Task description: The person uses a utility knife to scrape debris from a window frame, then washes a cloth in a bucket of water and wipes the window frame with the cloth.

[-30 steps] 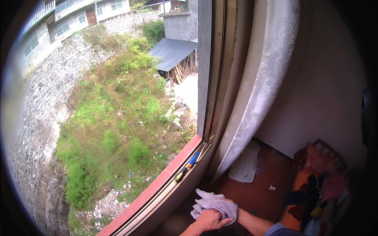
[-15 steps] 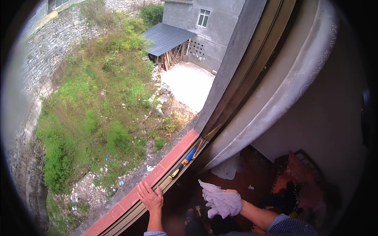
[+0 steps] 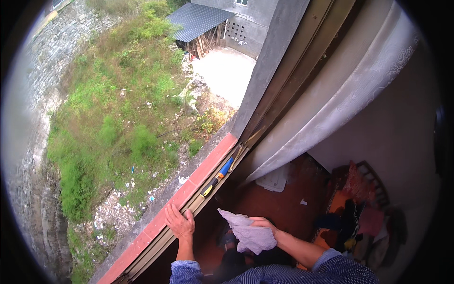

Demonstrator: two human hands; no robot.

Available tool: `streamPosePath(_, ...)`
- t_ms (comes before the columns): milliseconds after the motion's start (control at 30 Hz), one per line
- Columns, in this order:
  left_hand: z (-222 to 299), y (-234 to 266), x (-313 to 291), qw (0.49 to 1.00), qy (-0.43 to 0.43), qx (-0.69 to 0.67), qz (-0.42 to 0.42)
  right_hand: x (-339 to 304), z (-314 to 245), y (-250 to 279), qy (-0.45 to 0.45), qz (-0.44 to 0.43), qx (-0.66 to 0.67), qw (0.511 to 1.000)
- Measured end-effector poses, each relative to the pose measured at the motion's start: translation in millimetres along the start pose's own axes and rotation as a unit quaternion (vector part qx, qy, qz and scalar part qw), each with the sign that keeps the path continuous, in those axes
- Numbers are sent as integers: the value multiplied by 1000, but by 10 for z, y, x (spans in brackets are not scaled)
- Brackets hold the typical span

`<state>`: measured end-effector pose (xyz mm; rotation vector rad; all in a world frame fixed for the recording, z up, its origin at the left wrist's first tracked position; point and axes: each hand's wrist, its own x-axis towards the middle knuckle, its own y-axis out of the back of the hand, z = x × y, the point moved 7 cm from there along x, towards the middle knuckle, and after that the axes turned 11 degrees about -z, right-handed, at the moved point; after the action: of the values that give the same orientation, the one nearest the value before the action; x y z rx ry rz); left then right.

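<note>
Lying flat on the red tiled sill [image 3: 152, 228], fingers stretched out, my left hand [image 3: 179, 224] rests by the window track [image 3: 163, 246]. My right hand [image 3: 265, 224] grips a crumpled lavender cloth [image 3: 253, 237], which hangs down over the room side, apart from the sill. Further along the track lies a tool with a blue and orange handle [image 3: 226, 167]. A black and yellow handle [image 3: 208, 188] lies end to end with it; whether they are one tool or two I cannot tell. Their working ends are too small to make out.
A pale patterned curtain [image 3: 331, 113] hangs beside the brown window frame [image 3: 288, 85]. Outside the open window is a drop to an overgrown slope [image 3: 118, 118]. Inside, a white plastic item [image 3: 273, 180] and a chair heaped with clothes [image 3: 352, 213] stand on the reddish floor.
The view has tilted downward. My right hand has drawn the cloth a little to the left and lower, showing more of its fingers. My left hand stays on the sill.
</note>
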<state>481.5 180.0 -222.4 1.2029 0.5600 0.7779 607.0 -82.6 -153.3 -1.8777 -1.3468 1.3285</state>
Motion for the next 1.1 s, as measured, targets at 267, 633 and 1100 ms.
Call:
streamPosePath(267, -11, -10, 4, 999, 8, -41, -9, -30, 228, 237, -95, 34, -143, 985)
streamPosePath(633, 935, -67, -1027, 704, 112, -671, -206, 169, -76, 25, -40, 64, -343, 936)
streamPosePath(1100, 1050, 420, -1860, 480, 213, -832, -180, 842, -1024, -64, 54, 65, -696, 713)
